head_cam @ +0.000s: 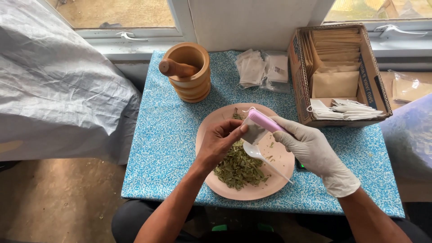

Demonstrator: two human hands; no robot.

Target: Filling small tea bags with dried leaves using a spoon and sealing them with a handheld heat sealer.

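Observation:
My bare left hand [220, 143] pinches a small white filter bag [253, 132] above a pink plate [216, 118]. My right hand [310, 146], in a white glove, grips a pink bar-shaped tool [265, 120] laid across the top of that bag. A heap of dried green leaves [237, 167] lies on the plate under my hands. A white plastic spoon [258, 156] rests on the plate beside the leaves, its handle pointing to the right.
A wooden mortar with a pestle [188, 71] stands at the back left of the blue speckled table [162, 144]. A stack of white bags [263, 68] lies behind the plate. A cardboard box [370, 72] with tan envelopes stands at right. Grey sheeting [54, 85] hangs at left.

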